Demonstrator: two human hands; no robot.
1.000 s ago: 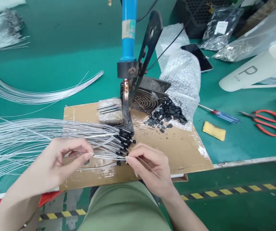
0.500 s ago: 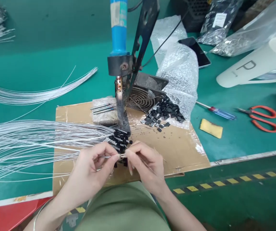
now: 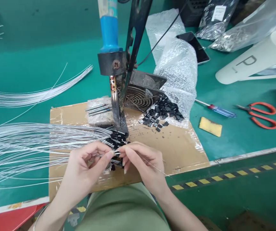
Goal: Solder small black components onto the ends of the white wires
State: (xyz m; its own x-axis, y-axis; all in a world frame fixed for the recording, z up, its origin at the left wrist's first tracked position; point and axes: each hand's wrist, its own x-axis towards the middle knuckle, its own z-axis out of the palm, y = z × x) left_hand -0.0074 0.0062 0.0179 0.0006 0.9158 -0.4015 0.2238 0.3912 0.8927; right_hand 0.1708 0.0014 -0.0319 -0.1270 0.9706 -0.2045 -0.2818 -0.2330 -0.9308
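Note:
My left hand (image 3: 88, 165) is closed in a pinch, with a thin wire between thumb and forefinger. Fingertip to fingertip with it, my right hand (image 3: 142, 162) pinches a thin white wire (image 3: 158, 169), whose tail sticks out past the palm to the lower right. Small pale ends show in the narrow gap between the two hands; their detail is too small to make out. Just behind the fingers lie black connector ends (image 3: 116, 138) on a bundle of white wires (image 3: 44, 136). Above these a blue-handled soldering iron (image 3: 109, 35) points downward in a black metal bracket (image 3: 134, 41).
Under the hands is a cardboard sheet (image 3: 176, 150). A round fan grille (image 3: 138, 98), loose black pieces (image 3: 163, 110) and bubble wrap (image 3: 180, 70) sit behind. To the right are a screwdriver (image 3: 221, 111), yellow sponge (image 3: 210, 126), orange-handled scissors (image 3: 263, 112) and white cup (image 3: 246, 61).
The view has shifted slightly, so most things sit a little further left. Both hands keep their pinch close together; more of the wire tail now shows beyond my right hand.

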